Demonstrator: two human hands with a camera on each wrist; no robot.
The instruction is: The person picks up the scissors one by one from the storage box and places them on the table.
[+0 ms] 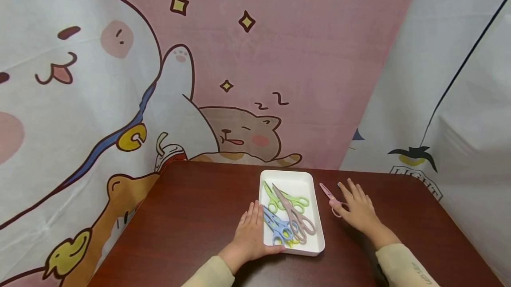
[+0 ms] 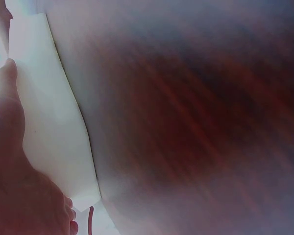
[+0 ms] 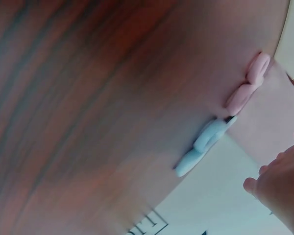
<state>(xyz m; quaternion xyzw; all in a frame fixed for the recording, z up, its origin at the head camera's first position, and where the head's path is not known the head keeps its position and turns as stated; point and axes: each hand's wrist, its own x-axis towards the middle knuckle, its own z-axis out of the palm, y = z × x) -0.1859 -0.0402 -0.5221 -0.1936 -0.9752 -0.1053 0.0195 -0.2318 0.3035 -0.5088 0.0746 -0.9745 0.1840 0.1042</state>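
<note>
Table (image 1: 191,216): dark red-brown, wood-grained. Tray (image 1: 295,182): white, shallow, oblong with rounded corners, flat on the table ahead of us, scissors heaped in its middle and near end.

Left hand (image 1: 252,236) flat along the tray's left wall, fingers straight and close together, thumb spread to the near rim; we read this as steadying. Right hand (image 1: 357,207) reaches over the table right of the tray, fingers straight and slightly apart, clamped on nothing. The right wrist view shows a gap below it, so we judge it not touching.

Step in hand, by our reckoning: a reach to the loose scissors. A next move would call for lowering the right hand and closing thumb and fingers on one pair, the tray kept steady.

In the tray: mauve scissors (image 1: 284,198) uppermost, lying aslant; green scissors (image 1: 266,189) toward the far left; blue scissors (image 1: 272,221) at the near left; something yellow beneath, too covered to name. Outside it: pink scissors (image 1: 325,190), flat, tip away from us, and light-blue scissors (image 3: 191,160) just beside, mostly hidden by the hand in the head view.
</note>
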